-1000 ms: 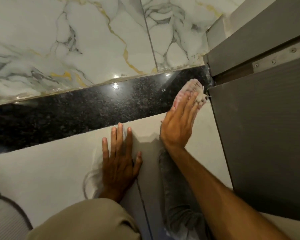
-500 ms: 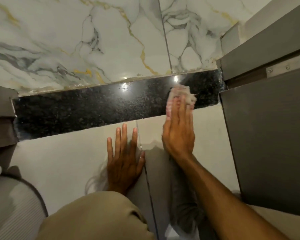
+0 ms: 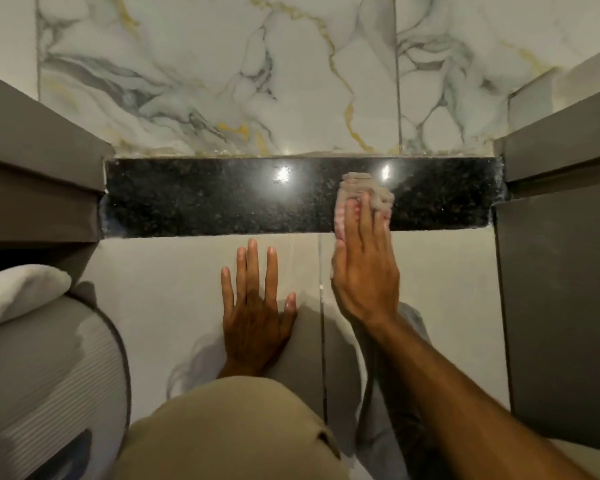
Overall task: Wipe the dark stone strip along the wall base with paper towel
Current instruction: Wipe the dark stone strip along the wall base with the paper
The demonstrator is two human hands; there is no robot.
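Note:
The dark speckled stone strip (image 3: 205,199) runs along the base of the marble wall, between two grey cabinets. My right hand (image 3: 364,268) presses a crumpled paper towel (image 3: 359,187) flat against the strip, right of its middle, fingers extended over the wad. My left hand (image 3: 255,306) lies palm down on the pale floor tile just below the strip, fingers spread, holding nothing. My bent knee in beige cloth fills the bottom centre.
Grey cabinet sides stand at the left (image 3: 39,174) and right (image 3: 555,289), boxing in the strip. A ribbed grey object (image 3: 49,375) with a white towel (image 3: 11,292) on it sits at lower left. White marble wall (image 3: 257,81) rises above the strip.
My right hand has slid the paper towel leftward along the strip, away from the right cabinet corner. The view has shifted so the left cabinet and whole strip show. Left hand stays planted.

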